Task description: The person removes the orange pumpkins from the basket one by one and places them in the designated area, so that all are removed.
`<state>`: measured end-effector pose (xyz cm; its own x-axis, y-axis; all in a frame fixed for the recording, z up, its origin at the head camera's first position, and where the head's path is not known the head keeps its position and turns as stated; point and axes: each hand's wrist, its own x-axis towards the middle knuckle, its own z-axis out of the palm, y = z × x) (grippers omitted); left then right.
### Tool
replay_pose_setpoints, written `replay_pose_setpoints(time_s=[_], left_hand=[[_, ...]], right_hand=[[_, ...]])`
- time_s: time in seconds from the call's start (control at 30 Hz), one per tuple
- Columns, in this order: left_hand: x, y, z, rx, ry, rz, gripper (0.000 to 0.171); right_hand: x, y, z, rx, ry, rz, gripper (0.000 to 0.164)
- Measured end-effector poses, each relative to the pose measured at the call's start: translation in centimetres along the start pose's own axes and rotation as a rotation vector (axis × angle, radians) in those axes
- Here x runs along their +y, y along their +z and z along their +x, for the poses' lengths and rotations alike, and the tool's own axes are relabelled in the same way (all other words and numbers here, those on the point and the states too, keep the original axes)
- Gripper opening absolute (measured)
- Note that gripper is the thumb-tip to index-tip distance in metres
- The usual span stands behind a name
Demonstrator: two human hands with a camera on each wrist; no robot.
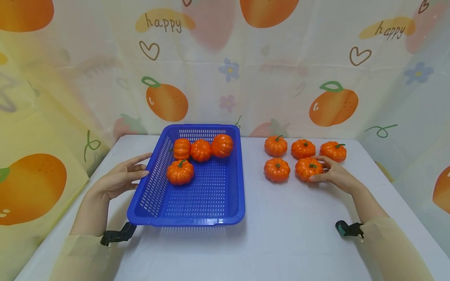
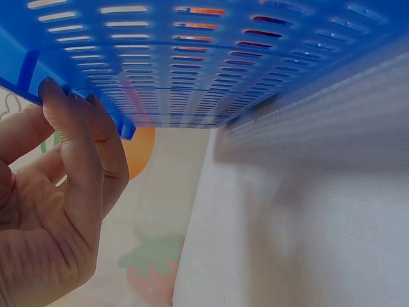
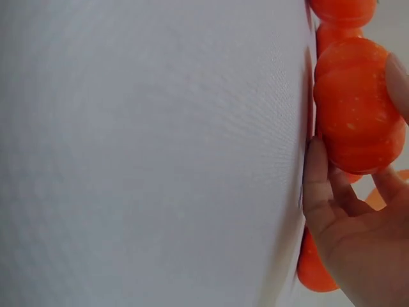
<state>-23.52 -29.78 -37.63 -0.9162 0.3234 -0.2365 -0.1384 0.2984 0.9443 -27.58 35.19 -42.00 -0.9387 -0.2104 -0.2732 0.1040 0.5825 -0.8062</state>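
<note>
Fingers and thumb of my right hand (image 1: 335, 173) are curled round a small orange pumpkin (image 1: 306, 170) with a green stem on the table. The right wrist view shows the thumb on one side of this pumpkin (image 3: 358, 105) and fingers on the other. My left hand (image 1: 121, 177) is at the left side of a blue perforated plastic basket (image 1: 186, 221), with loosely bent fingers. In the left wrist view its fingertips (image 2: 51, 93) touch the basket's rim from outside. Several orange pumpkins lie in the basket, among them a front one (image 1: 180, 173) with its stem up.
Left of the held pumpkin sits another pumpkin (image 1: 277, 170). Behind them stands a row of three: a left (image 1: 275, 147), a middle (image 1: 303, 149) and a right one (image 1: 332, 152). A printed curtain (image 1: 211, 97) closes off the back of the white table (image 1: 281, 234).
</note>
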Motion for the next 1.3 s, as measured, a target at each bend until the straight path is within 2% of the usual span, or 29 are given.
replay_pose_setpoints(time_s=[0.43,0.87,1.0,1.3], left_hand=[[-0.1,0.0,0.0,0.000,-0.003,0.008,0.073],[0.1,0.0,0.0,0.003,-0.010,0.019,0.073],[0.1,0.1,0.1,0.002,-0.007,0.019,0.073],[0.0,0.0,0.1,0.005,-0.007,0.026,0.073]], right_hand=[[0.1,0.0,0.2,-0.018,0.004,-0.033,0.091],[0.0,-0.3,-0.6,0.000,-0.002,-0.057,0.087],[-0.2,-0.5,-0.9,0.032,-0.001,-0.086,0.084],[-1.4,-0.9,-0.8,0.175,-0.046,-0.078,0.083]])
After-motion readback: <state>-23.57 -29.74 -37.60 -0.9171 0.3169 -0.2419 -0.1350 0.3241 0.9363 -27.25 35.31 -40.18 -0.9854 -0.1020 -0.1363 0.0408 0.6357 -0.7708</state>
